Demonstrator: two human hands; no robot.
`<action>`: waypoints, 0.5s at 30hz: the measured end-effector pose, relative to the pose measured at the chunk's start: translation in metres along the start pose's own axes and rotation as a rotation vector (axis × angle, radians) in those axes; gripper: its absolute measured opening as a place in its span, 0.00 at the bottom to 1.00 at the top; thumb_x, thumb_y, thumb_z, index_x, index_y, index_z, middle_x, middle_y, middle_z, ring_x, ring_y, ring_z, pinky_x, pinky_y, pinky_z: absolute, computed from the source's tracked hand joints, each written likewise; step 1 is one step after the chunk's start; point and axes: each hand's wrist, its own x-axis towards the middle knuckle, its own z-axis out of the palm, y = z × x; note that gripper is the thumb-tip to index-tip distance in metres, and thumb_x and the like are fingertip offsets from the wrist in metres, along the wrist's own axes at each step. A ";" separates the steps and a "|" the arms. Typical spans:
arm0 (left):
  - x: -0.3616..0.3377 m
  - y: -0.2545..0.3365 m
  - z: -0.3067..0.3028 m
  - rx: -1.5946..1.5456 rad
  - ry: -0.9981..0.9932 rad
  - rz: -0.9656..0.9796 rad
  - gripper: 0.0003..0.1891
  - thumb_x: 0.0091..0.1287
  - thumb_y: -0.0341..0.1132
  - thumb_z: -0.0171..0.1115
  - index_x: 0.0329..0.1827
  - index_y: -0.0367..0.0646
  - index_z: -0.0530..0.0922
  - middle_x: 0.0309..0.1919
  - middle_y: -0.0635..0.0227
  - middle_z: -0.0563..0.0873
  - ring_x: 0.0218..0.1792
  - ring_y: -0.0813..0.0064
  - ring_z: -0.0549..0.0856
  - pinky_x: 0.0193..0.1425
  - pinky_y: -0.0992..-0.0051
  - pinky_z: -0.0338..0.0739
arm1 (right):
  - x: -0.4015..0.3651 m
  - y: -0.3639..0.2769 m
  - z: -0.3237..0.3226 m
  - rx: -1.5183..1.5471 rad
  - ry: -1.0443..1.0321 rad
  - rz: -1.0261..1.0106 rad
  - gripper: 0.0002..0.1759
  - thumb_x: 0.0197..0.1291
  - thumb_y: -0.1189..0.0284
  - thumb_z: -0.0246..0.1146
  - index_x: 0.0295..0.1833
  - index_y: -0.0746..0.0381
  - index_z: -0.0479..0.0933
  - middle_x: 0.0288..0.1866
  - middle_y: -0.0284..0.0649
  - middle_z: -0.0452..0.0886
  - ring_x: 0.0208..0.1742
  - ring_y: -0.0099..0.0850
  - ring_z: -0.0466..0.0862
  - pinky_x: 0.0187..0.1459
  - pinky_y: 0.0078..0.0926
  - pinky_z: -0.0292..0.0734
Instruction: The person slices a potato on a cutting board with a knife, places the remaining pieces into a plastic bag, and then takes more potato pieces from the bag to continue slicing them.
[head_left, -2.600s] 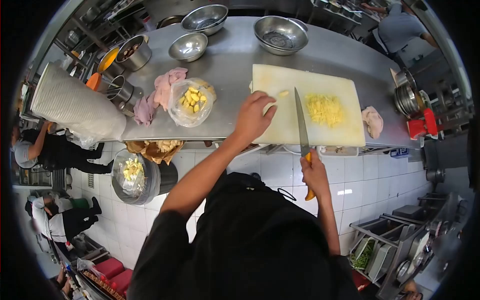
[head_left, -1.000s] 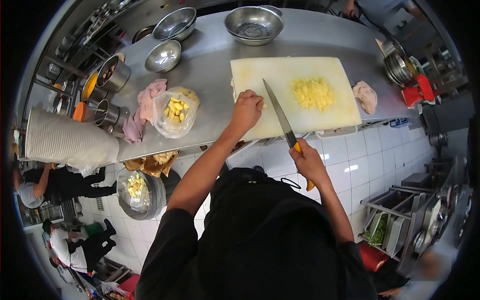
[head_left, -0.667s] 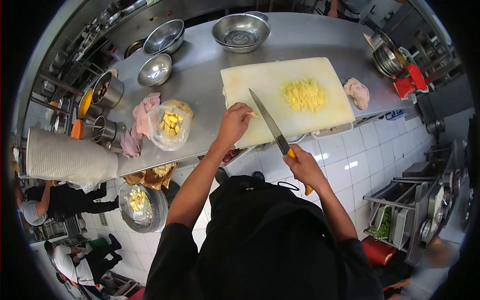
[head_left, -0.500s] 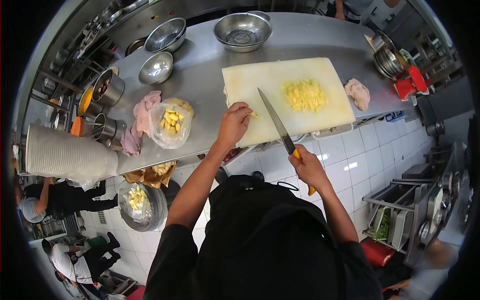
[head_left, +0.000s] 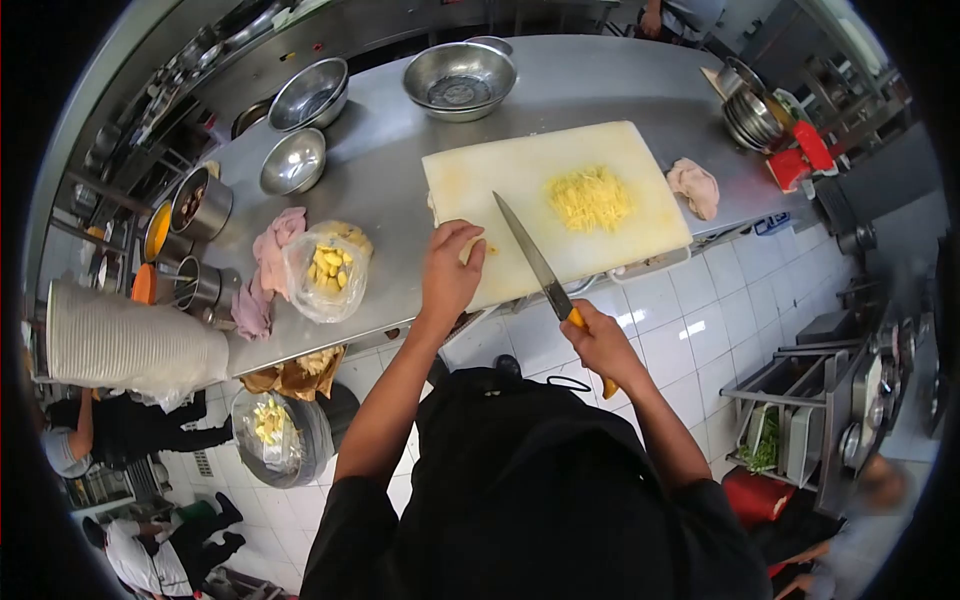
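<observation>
My right hand [head_left: 602, 345] is wrapped round the yellow handle of a kitchen knife [head_left: 536, 262]. The long blade points away from me over a white cutting board [head_left: 530, 160]. At the board's near left edge is my left hand [head_left: 452, 270], its thumb apart from its bent fingers and no item visible between them. A small yellow scrap [head_left: 491, 250] lies on the board just right of those fingers. Further right on the board is a heap of thin yellow strips [head_left: 590, 198]. Left of the board stands an open plastic bag [head_left: 325, 270] with peeled yellow pieces inside.
Steel bowls [head_left: 459, 82] stand at the back of the steel table [head_left: 385, 150]. Pink cloths [head_left: 270, 255] and a stack of white containers [head_left: 135, 335] are on the left. Another cloth [head_left: 694, 188] lies right of the board. Below is a lined bin [head_left: 283, 440]; other people are around.
My left hand has let go of a small yellow piece and its thumb has moved off the fingers. The knife stays over the board in my right hand. The whole view has shifted slightly.
</observation>
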 end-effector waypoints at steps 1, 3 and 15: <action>0.001 0.002 -0.003 0.017 0.020 0.015 0.10 0.66 0.28 0.71 0.49 0.39 0.88 0.49 0.59 0.89 0.47 0.58 0.88 0.46 0.66 0.83 | 0.001 0.003 -0.004 0.022 0.000 0.020 0.24 0.73 0.64 0.62 0.67 0.67 0.72 0.39 0.63 0.86 0.45 0.63 0.86 0.48 0.55 0.80; -0.002 -0.001 -0.002 0.054 0.035 -0.045 0.10 0.63 0.29 0.73 0.46 0.38 0.89 0.48 0.57 0.88 0.52 0.53 0.86 0.59 0.61 0.80 | 0.002 0.012 -0.004 0.016 0.022 0.058 0.25 0.72 0.63 0.63 0.67 0.66 0.72 0.40 0.62 0.86 0.46 0.62 0.86 0.49 0.53 0.80; 0.005 0.033 0.007 0.014 -0.022 -0.037 0.10 0.65 0.28 0.74 0.47 0.36 0.88 0.43 0.58 0.86 0.47 0.57 0.84 0.53 0.61 0.79 | -0.012 -0.020 -0.125 0.896 0.783 -0.102 0.08 0.77 0.66 0.58 0.52 0.60 0.71 0.26 0.35 0.74 0.16 0.26 0.75 0.17 0.26 0.71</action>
